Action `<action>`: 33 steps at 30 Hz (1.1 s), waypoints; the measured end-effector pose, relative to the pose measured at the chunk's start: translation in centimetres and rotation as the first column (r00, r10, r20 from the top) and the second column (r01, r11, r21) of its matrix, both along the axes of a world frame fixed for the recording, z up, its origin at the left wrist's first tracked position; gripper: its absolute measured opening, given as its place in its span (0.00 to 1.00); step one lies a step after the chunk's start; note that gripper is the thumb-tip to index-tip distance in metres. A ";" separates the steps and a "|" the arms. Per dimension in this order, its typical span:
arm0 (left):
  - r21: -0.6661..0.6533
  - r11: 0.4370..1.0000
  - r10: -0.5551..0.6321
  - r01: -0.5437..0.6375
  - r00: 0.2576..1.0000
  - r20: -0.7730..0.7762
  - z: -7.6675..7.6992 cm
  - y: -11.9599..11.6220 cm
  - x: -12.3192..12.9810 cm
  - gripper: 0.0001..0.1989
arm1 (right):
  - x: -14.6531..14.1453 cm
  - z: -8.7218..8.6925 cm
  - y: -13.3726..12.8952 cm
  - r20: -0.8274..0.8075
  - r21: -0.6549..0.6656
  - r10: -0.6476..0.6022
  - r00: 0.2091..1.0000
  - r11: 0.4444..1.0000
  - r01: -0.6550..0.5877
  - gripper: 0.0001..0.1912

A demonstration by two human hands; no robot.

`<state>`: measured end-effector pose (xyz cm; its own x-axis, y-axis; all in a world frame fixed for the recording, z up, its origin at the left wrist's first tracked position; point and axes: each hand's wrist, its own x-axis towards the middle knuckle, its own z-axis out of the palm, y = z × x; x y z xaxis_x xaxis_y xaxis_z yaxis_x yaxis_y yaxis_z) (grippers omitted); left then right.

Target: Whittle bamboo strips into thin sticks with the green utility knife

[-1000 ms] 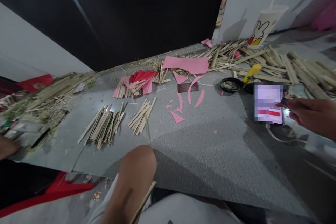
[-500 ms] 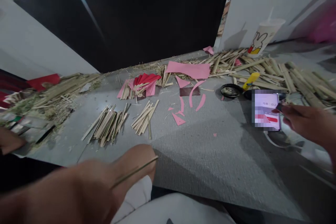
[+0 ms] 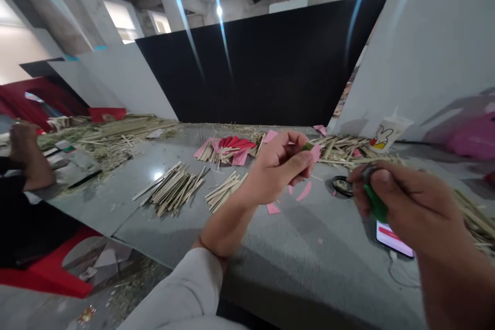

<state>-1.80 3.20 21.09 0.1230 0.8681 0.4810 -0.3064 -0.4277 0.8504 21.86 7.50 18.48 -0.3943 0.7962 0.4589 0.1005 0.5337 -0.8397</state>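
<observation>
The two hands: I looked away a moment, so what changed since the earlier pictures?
The left hand has risen from low left to above the table, pinching a greenish piece. The right hand has lifted from beside the phone, holding a green object. The view has tilted up. The stick piles and cup stayed put.

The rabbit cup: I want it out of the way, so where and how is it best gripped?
Grip the cup mid-body from the near side, I'd say: its wall tapers downward, a straw tops it and sticks lie by its base.
</observation>
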 end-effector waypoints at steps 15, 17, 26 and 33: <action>-0.024 0.997 0.065 -0.069 0.988 -0.138 -0.4 -1.9 0.6 0.14 | -3.5 1.9 3.5 0.054 0.124 0.592 0.804 0.795 -0.593 0.14; 0.008 0.994 0.104 -0.105 0.975 -0.196 -0.3 -1.7 0.8 0.13 | -3.3 2.1 3.5 0.070 0.145 0.534 0.843 0.830 -0.538 0.18; 0.180 0.978 0.175 -0.109 0.895 -0.410 0.1 -1.1 0.7 0.12 | -3.1 2.1 4.2 0.107 0.059 0.516 0.850 0.850 -0.524 0.24; 0.208 0.946 0.318 -0.251 0.845 -0.429 -1.3 -0.1 0.6 0.23 | -3.8 1.9 4.1 0.045 0.027 0.538 0.842 0.841 -0.540 0.22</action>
